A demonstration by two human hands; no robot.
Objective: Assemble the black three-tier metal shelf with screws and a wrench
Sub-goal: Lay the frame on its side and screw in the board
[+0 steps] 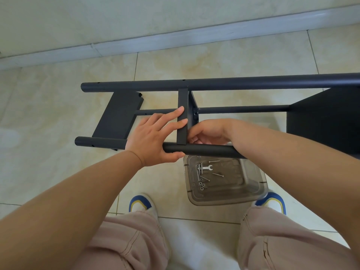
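Left hand (153, 137) is bracing flat-fingered against the middle tier (182, 115), thumb under the post (204, 150), steadying it; right hand (209, 132) is curling behind, grip hidden.

Lying sideways on floor (58, 98): shelf (183, 115), wall (116, 18) behind. Sitting in tray (253, 184) just before near pole (204, 150): wrench (206, 167), screws (201, 177). Flanking middle tier: left hand (153, 137), right hand (209, 131).
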